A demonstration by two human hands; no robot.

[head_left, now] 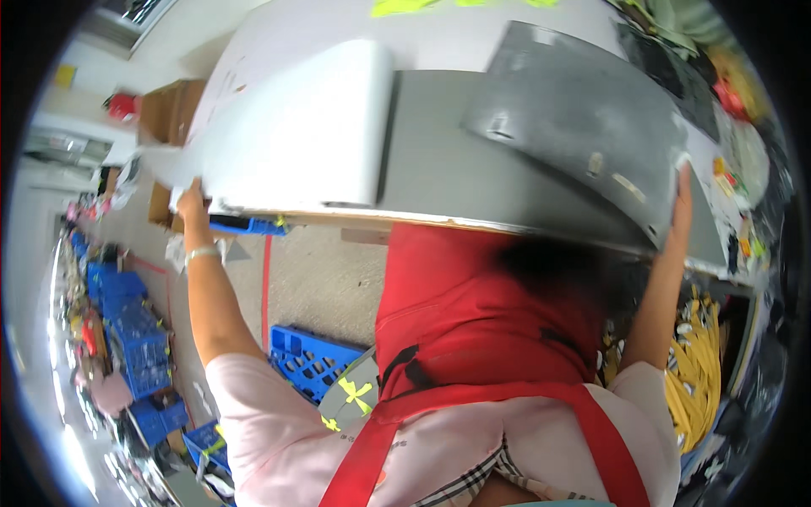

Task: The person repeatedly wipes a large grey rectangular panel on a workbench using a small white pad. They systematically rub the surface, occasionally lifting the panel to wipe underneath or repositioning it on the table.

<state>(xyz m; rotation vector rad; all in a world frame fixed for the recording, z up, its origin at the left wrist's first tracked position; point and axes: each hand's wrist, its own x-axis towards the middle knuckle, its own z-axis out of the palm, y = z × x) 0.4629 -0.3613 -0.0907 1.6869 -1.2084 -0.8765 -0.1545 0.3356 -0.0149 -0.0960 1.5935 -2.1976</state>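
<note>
My left hand point(193, 203) is closed at the table's left front edge, pinching the corner of a thin, whitish see-through sheet. Beside it lies a wide stack of smooth white sheets point(304, 127). On the right, a dark grey, slightly shiny sheet point(574, 118) sits tilted with several small pale marks on it. My right hand point(681, 190) grips its right edge; most of those fingers are hidden behind it. Under the dark sheet is a flat grey board point(431, 144), next to the white stack.
Bright yellow-green pieces point(405, 7) lie at the table's far side. Yellow strips point(697, 372) hang below the table at right. A blue plastic crate point(312, 359) stands on the floor, with several blue bins point(139, 355) farther left. Cardboard boxes point(169, 114) are beyond the left edge.
</note>
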